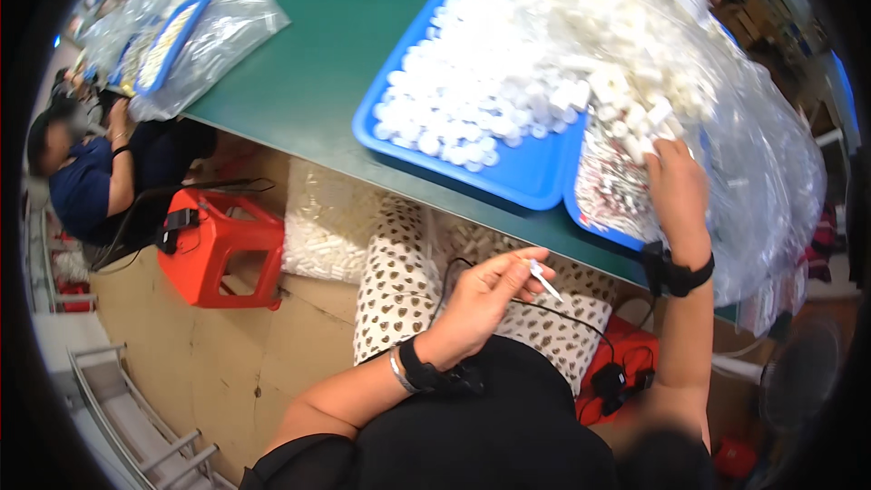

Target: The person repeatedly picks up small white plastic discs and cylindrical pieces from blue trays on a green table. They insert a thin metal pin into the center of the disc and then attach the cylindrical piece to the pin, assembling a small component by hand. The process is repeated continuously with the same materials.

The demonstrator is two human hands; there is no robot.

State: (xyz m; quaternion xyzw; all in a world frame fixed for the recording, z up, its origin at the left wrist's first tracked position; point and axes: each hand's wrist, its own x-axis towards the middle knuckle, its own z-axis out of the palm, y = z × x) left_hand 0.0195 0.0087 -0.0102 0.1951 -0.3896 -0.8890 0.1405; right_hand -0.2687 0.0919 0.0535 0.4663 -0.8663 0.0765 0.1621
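Over my lap, my left hand (490, 295) is closed, pinching a small white plastic piece (544, 279) with a narrow pointed end. My right hand (679, 186) reaches over the table to the edge of a heap of white plastic cylinders (640, 95). Its fingers are bent against the cylinders, and the fingertips are partly hidden among them. Beneath that hand, a blue tray (603, 234) holds many small metal pieces (610, 172). Left of it stands a larger blue tray (508, 189), piled with small round white caps (445, 91).
A big clear plastic bag (762, 154) spreads around the cylinders on the green table (299, 82). Another bag with a blue tray (172, 41) lies far left. A red stool (222, 245) and a seated person (100, 163) are at the left. Black cables (581, 322) cross my lap.
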